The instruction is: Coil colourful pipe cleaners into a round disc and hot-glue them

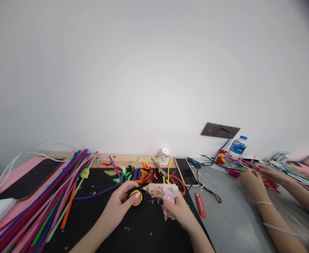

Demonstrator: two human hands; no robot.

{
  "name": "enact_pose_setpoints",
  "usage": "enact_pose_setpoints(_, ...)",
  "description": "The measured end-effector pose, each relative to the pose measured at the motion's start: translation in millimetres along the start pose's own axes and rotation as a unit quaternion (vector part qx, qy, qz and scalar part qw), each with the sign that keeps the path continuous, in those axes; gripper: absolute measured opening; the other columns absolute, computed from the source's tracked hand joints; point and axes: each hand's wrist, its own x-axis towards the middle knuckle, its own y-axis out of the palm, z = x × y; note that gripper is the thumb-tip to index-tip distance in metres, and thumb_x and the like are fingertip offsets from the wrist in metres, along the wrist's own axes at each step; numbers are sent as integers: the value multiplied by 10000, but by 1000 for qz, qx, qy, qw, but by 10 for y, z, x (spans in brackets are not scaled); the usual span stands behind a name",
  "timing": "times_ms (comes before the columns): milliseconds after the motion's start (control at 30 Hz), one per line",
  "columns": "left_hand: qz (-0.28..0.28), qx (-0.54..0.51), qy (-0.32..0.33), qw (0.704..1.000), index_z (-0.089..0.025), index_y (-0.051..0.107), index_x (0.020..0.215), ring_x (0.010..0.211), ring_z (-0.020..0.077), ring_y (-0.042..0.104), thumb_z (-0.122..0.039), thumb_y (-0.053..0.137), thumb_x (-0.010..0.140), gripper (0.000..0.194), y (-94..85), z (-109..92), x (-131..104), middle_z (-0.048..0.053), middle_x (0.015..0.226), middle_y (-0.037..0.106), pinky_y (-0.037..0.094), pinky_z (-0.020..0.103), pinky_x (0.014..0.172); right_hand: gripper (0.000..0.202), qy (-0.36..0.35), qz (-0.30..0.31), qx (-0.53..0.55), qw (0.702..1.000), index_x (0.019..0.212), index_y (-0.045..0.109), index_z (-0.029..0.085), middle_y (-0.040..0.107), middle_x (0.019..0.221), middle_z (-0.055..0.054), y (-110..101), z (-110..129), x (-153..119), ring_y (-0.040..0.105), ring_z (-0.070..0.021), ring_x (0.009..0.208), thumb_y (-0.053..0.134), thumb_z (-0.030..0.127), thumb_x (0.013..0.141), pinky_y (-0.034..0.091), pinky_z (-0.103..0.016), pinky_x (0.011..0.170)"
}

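My left hand (124, 198) pinches a small round coil (137, 198) with a yellow and red rim, the thumb lying across its face. In my right hand (177, 210) is a pale pink glue gun (169, 191), its crusted front end pointing left toward the coil. A small red light shows on its side. Whether the tip touches the coil cannot be made out. Both hands are above the black mat (128, 228). Just behind them lies a pile of bent fuzzy stems (141, 174) in green, orange, red and blue.
Long coloured stems (54, 196) cover the left side. Behind are scissors (161, 169), a paper cup (164, 156) and a phone (186, 171). A red packet (200, 205), cables and a water bottle (237, 147) are on the right, where another person's hands (254, 181) hold red pieces.
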Motion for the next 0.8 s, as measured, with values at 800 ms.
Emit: enact_pose_setpoints(800,7,8,7,1000,-218,586,931,863,212,622,-243,595,770,163,-3,16,8,31,912,676,470,264,684,316,12,8,-3,1000,852,552,150,518,431,75,-3,18,-4,382,-57,328,660,382,666,256,-172,339)
